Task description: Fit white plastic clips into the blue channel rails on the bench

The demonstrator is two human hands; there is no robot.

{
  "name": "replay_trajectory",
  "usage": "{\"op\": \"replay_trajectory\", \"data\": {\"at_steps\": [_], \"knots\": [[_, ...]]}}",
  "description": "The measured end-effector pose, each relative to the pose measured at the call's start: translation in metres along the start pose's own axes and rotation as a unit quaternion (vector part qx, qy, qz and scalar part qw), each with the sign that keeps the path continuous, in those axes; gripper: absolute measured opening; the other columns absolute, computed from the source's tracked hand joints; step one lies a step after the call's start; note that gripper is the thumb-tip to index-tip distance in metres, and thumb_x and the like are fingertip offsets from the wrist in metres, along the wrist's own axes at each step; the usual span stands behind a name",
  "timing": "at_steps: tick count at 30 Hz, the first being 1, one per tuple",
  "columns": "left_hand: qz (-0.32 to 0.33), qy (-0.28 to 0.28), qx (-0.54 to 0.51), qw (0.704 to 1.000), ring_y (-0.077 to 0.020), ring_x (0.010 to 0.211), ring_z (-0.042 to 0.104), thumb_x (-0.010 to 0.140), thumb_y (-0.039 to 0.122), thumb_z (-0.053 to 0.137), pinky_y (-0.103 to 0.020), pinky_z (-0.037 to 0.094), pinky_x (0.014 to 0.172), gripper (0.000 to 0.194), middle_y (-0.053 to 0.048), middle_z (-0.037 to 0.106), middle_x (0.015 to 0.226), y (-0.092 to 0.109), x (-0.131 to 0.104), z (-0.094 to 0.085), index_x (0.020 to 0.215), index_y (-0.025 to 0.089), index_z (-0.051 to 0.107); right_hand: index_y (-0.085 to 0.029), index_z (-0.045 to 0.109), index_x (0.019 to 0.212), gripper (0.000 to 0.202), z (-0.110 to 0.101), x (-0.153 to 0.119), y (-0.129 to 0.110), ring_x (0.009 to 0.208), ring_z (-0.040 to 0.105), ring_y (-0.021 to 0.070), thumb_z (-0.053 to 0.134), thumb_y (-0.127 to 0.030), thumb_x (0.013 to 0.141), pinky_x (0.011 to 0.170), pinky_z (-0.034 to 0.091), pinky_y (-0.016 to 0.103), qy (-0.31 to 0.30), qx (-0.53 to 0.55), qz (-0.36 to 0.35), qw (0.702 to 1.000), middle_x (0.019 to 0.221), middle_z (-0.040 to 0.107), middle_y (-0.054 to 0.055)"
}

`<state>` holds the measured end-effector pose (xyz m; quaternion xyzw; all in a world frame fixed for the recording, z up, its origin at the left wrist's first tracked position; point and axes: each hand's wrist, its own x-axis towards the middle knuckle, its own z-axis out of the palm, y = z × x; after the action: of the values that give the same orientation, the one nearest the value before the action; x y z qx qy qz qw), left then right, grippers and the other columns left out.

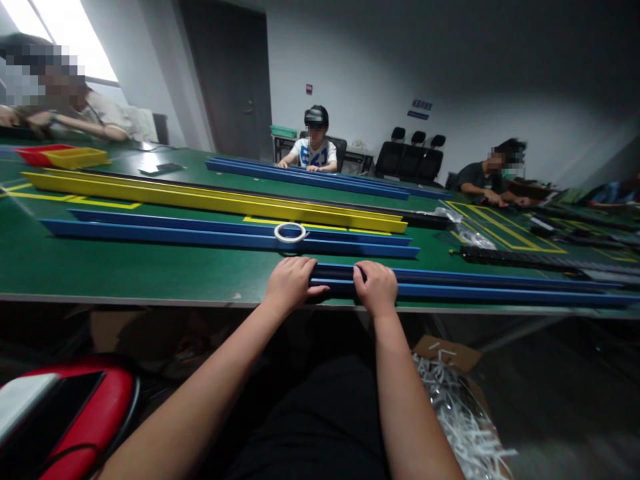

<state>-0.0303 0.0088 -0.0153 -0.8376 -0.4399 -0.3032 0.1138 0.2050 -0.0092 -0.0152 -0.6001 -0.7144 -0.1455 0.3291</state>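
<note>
Both hands (379, 288) curl half-closed, gripping a blue channel (500, 294); wall sign (421, 105) unreadable.

Hands of the wearer: two are counted, one left hand (291, 280) and one right hand (379, 288). Two-walled channels, fully seen: three are listed, one near blue channel (500, 292), one middle blue channel (200, 233), one yellow channel (215, 202). Far blue lengths (310, 177): number cannot be told. White ring (276, 232): one. Trays: two are recorded, one red tray (31, 156), one yellow tray (83, 161). Green basket (283, 131): one. Co-workers (317, 155): three are clearly seen. Wall-side black chairs (407, 161): three.
</note>
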Motion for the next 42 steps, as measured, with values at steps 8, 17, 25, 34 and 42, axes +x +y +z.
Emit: {"op": "replay_trajectory", "data": {"at_steps": [8, 17, 25, 34, 42], "knots": [[0.002, 0.001, 0.0, 1.0, -0.0302, 0.103, 0.061, 0.077, 0.062, 0.063, -0.043, 0.044, 0.093, 0.063, -0.014, 0.068, 0.108, -0.001, 0.0, 0.0, 0.12, 0.017, 0.06, -0.022, 0.069, 0.101, 0.028, 0.0, 0.0, 0.001, 0.1, 0.06, 0.02, 0.044, -0.033, 0.097, 0.091, 0.033, 0.033, 0.002, -0.003, 0.006, 1.0, 0.107, 0.071, 0.004], [0.002, 0.006, -0.001, 1.0, -0.03, 0.103, 0.061, 0.077, 0.062, 0.064, -0.043, 0.044, 0.093, 0.062, -0.014, 0.068, 0.107, -0.001, -0.001, 0.001, 0.12, 0.018, 0.06, -0.022, 0.068, 0.099, 0.025, 0.002, 0.0, 0.001, 0.098, 0.06, 0.0203, 0.045, -0.031, 0.095, 0.09, 0.034, 0.033, 0.0, -0.01, 0.011, 1.0, 0.103, 0.072, 0.004], [0.001, -0.004, 0.006, 1.0, -0.0297, 0.102, 0.061, 0.077, 0.064, 0.062, -0.042, 0.043, 0.093, 0.063, -0.013, 0.068, 0.107, -0.002, 0.0, 0.001, 0.118, 0.017, 0.059, -0.023, 0.068, 0.104, 0.026, 0.003, 0.0, 0.003, 0.1, 0.06, 0.0195, 0.046, -0.025, 0.091, 0.093, 0.032, 0.033, -0.002, -0.012, 0.011, 1.0, 0.106, 0.072, 0.004], [0.002, -0.044, 0.061, 0.997, -0.0297, 0.093, 0.061, 0.076, 0.07, 0.058, -0.04, 0.042, 0.084, 0.065, -0.014, 0.065, 0.095, -0.007, 0.008, 0.003, 0.112, 0.016, 0.061, -0.021, 0.071, 0.089, 0.032, 0.006, 0.003, -0.003, 0.091, 0.056, 0.0209, 0.04, -0.027, 0.095, 0.095, 0.027, 0.038, 0.014, -0.108, 0.066, 0.992, 0.091, 0.071, 0.006], [0.006, -0.038, 0.059, 0.997, -0.0297, 0.092, 0.06, 0.073, 0.075, 0.057, -0.04, 0.042, 0.083, 0.071, -0.014, 0.064, 0.095, -0.005, 0.009, 0.001, 0.112, 0.015, 0.061, -0.019, 0.068, 0.077, 0.036, 0.006, 0.006, 0.002, 0.083, 0.054, 0.0221, 0.039, -0.028, 0.095, 0.08, 0.03, 0.036, 0.017, -0.117, 0.057, 0.991, 0.081, 0.069, 0.009]]}}
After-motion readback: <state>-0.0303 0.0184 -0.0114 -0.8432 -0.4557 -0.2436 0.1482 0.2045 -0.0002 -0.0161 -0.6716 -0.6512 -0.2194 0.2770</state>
